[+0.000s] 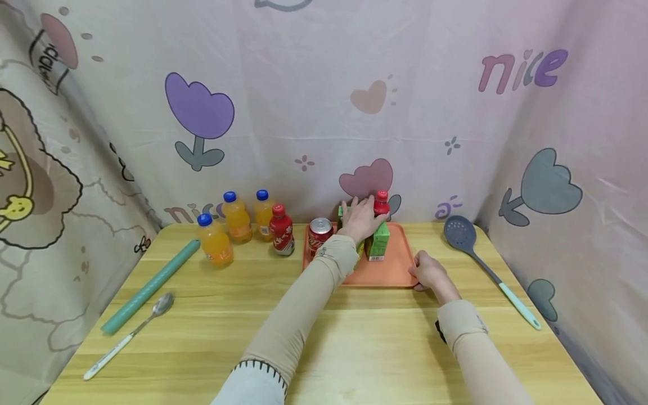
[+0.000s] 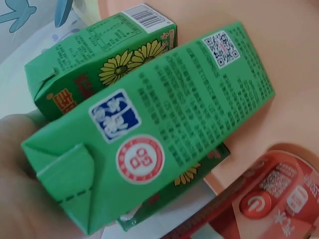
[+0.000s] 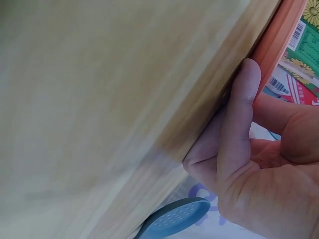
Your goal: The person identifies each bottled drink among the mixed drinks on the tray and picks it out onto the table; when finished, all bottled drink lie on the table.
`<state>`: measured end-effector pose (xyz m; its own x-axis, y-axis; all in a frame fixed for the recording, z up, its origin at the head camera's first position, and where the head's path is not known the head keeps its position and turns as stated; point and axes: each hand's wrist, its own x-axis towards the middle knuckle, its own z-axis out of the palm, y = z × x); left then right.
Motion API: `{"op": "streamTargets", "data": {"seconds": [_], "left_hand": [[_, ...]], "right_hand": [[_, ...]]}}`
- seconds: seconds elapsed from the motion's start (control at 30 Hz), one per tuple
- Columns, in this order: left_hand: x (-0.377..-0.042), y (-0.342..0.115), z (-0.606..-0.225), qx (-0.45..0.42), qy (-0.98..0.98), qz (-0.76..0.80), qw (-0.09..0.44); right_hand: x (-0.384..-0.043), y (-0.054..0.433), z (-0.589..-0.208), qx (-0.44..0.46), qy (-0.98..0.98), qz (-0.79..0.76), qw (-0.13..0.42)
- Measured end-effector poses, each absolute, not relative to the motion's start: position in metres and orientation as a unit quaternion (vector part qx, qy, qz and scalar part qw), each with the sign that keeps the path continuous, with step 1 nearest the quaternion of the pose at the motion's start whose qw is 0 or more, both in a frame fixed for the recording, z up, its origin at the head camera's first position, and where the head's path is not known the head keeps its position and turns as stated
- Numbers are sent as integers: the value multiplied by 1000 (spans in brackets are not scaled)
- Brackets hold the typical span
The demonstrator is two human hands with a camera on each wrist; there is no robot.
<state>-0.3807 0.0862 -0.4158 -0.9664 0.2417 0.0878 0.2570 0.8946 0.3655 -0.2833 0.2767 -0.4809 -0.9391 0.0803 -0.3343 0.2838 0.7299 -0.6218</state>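
My left hand [image 1: 360, 218] lies with spread fingers over green drink cartons [image 1: 378, 243] on an orange tray [image 1: 402, 264]. The left wrist view shows one carton [image 2: 184, 109] close up, a second carton [image 2: 99, 59] beside it and part of a third behind; the palm is at the left edge, most fingers hidden. A red soda can [image 1: 320, 229] stands at the tray's left, and a red-capped bottle [image 1: 381, 206] shows behind the hand. At the tray's front right corner, my right hand [image 1: 429, 271] pinches the rim [image 3: 279, 45].
Left of the tray stand a red bottle [image 1: 282, 230] and several orange juice bottles [image 1: 217, 244] with blue caps. A green rod [image 1: 152, 287] and a spoon [image 1: 131, 334] lie at the table's left. A slotted skimmer [image 1: 462, 233] lies at the right. Patterned curtains border the table.
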Motion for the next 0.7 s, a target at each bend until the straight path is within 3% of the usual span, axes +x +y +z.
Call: {"op": "streamTargets", "data": {"seconds": [0.7], "left_hand": [[-385, 108, -419, -48, -976, -206, 52]], "right_hand": [[-279, 275, -484, 93, 919, -361, 130]]}}
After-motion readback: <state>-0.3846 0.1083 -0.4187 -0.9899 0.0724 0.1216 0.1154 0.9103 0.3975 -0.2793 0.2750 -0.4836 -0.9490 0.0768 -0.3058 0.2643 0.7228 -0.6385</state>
